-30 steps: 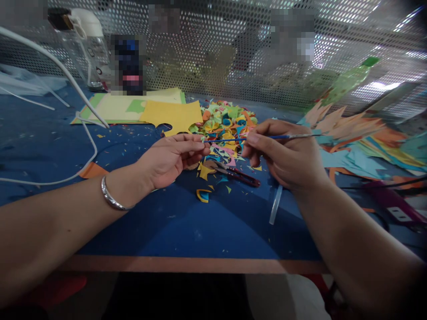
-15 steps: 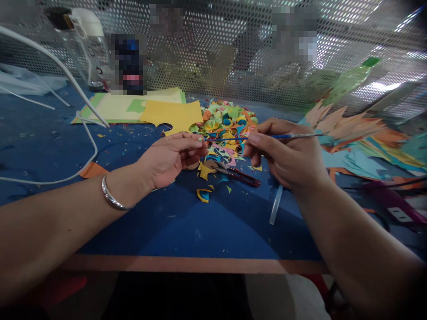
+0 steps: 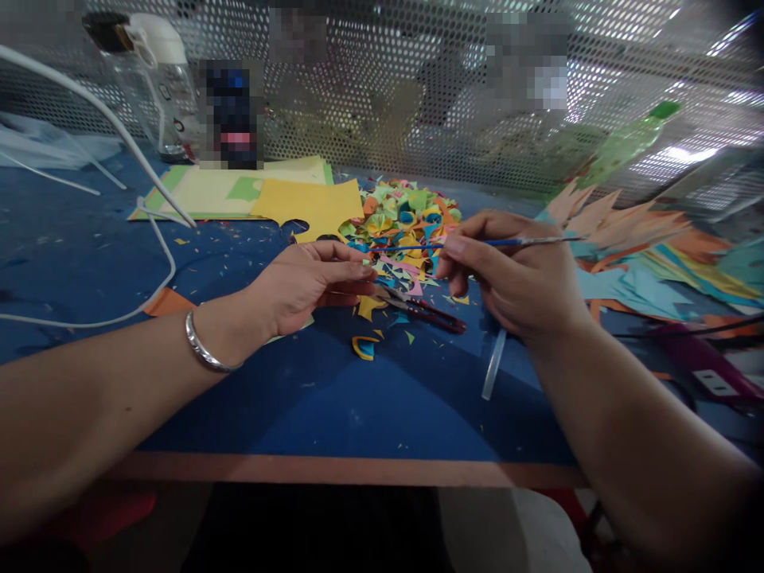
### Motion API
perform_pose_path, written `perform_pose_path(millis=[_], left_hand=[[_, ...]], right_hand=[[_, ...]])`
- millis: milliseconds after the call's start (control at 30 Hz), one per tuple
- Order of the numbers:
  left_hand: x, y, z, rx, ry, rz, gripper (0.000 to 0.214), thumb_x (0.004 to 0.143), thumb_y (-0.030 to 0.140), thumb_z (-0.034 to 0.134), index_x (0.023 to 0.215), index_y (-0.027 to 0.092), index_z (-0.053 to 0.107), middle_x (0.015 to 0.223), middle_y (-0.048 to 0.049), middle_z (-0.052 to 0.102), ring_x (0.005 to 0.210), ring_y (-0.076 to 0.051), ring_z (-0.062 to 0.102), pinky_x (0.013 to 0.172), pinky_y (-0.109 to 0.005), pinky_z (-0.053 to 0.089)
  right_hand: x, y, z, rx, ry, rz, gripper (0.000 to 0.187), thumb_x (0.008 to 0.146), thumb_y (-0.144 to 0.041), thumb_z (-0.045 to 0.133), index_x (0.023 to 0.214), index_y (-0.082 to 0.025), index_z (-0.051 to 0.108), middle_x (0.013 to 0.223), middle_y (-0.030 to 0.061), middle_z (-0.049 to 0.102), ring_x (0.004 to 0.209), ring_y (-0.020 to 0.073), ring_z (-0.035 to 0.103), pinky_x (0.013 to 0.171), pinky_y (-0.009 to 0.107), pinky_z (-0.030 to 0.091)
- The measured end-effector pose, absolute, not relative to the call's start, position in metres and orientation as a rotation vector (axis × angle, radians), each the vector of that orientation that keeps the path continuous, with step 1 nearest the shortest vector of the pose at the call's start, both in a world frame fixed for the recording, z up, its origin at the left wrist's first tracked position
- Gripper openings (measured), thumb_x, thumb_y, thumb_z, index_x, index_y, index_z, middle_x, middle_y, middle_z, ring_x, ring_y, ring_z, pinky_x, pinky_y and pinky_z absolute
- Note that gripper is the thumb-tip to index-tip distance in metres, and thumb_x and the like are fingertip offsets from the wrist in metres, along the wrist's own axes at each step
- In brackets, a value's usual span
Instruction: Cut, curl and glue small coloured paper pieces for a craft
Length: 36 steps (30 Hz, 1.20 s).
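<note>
A thin paintbrush [image 3: 495,242] with a blue handle lies almost level in my right hand [image 3: 525,270], pinched between thumb and fingers. Its bristle end points right and its handle end reaches left to my left fingertips. My left hand [image 3: 304,285] pinches a tiny pale-green piece [image 3: 366,263], probably paper, close to that handle end. Whether the two touch is hard to tell. Below the hands lie dark-red-handled scissors [image 3: 426,312] on the blue tabletop. A heap of coloured paper scraps [image 3: 411,211] sits behind the brush.
Yellow sheets [image 3: 310,203] lie behind my left hand. Cut paper strips [image 3: 633,227] fan out at right, near a purple power strip [image 3: 704,366]. A clear stick [image 3: 493,366] lies by my right wrist. White cable [image 3: 101,103] loops at left; perforated metal panel [image 3: 370,95] behind.
My left fingers have shifted: the thumb with the pale-green piece sits slightly lower, and the index finger is lifted more apart above it. My right hand and the paintbrush have barely moved.
</note>
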<state>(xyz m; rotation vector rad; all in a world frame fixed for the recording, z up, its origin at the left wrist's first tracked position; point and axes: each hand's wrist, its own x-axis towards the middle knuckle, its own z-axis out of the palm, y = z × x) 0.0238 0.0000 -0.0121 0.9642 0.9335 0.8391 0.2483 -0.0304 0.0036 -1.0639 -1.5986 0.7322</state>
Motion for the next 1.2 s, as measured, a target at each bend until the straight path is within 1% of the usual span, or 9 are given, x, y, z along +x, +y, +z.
perform_pose_path(millis=[133,300,467,567,700,800,933,1100,1200], left_hand=[[0.023,0.001,-0.013,1.012,0.946,0.858,0.014,0.072,0.013,0.081,0.074,0.014,0.067,0.071,-0.0027,0.072,0.069,-0.014,0.070,0.063,-0.024,0.053],[0.022,0.001,-0.013,1.031,0.941,0.867,0.020,0.067,0.016,0.085,0.072,0.014,0.066,0.071,-0.0028,0.072,0.070,-0.014,0.071,0.064,-0.024,0.052],[0.023,0.000,-0.013,1.028,0.936,0.888,0.018,0.069,0.015,0.084,0.072,0.014,0.066,0.071,-0.0018,0.070,0.068,-0.014,0.070,0.063,-0.025,0.052],[0.024,0.000,-0.012,1.014,0.943,0.888,0.017,0.071,0.013,0.082,0.072,0.013,0.065,0.069,-0.0021,0.069,0.066,-0.014,0.070,0.063,-0.026,0.052],[0.024,0.002,-0.011,1.008,0.953,0.883,0.015,0.074,0.011,0.079,0.072,0.012,0.064,0.067,-0.0040,0.070,0.065,-0.014,0.069,0.063,-0.025,0.052],[0.024,0.002,-0.011,0.996,0.936,0.869,0.014,0.075,0.012,0.079,0.073,0.012,0.064,0.067,-0.0040,0.070,0.064,-0.013,0.069,0.063,-0.024,0.053],[0.024,0.001,-0.011,0.957,0.909,0.795,0.013,0.075,0.011,0.077,0.072,0.012,0.065,0.067,-0.0040,0.071,0.063,-0.013,0.069,0.060,-0.023,0.053],[0.028,-0.003,-0.010,0.965,0.943,0.715,0.011,0.077,0.010,0.073,0.069,0.012,0.066,0.065,-0.0056,0.071,0.058,-0.013,0.067,0.056,-0.023,0.052],[0.030,-0.005,-0.009,1.021,0.959,0.683,0.013,0.075,0.010,0.075,0.066,0.012,0.066,0.064,-0.0055,0.070,0.056,-0.013,0.066,0.054,-0.022,0.050]], right_hand=[[0.248,-0.032,0.006,-1.123,-1.610,0.694,0.020,0.086,-0.032,0.072,0.070,-0.021,0.065,0.065,0.0011,0.067,0.046,0.0112,0.057,0.042,0.028,0.045],[0.247,-0.035,0.010,-1.264,-1.732,0.554,0.021,0.087,-0.032,0.069,0.070,-0.022,0.064,0.066,0.0013,0.067,0.047,0.0114,0.056,0.046,0.029,0.046],[0.245,-0.036,0.008,-1.275,-1.974,0.348,0.018,0.089,-0.029,0.064,0.071,-0.023,0.063,0.070,0.0011,0.064,0.058,0.0134,0.056,0.054,0.030,0.044],[0.246,-0.035,0.005,-1.191,-2.136,0.304,0.014,0.089,-0.028,0.062,0.075,-0.023,0.063,0.073,0.0009,0.065,0.066,0.0148,0.058,0.060,0.030,0.045],[0.248,-0.035,0.002,-1.140,-2.459,0.346,0.010,0.089,-0.028,0.061,0.083,-0.022,0.065,0.072,0.0002,0.067,0.061,0.0130,0.058,0.057,0.027,0.043],[0.249,-0.035,0.000,-1.175,-2.599,0.302,0.008,0.087,-0.026,0.060,0.087,-0.022,0.067,0.075,0.0013,0.070,0.061,0.0140,0.060,0.056,0.027,0.042],[0.244,-0.038,0.001,-1.199,-2.547,0.210,0.014,0.090,-0.025,0.055,0.090,-0.022,0.069,0.082,0.0033,0.073,0.070,0.0167,0.065,0.061,0.028,0.045],[0.237,-0.042,0.005,-1.193,-2.296,0.199,0.017,0.092,-0.035,0.059,0.098,-0.023,0.069,0.083,0.0028,0.072,0.062,0.0142,0.061,0.061,0.028,0.047],[0.235,-0.044,0.003,-1.172,-2.257,0.225,0.017,0.091,-0.034,0.061,0.102,-0.024,0.069,0.087,0.0024,0.072,0.062,0.0134,0.061,0.061,0.028,0.048]])
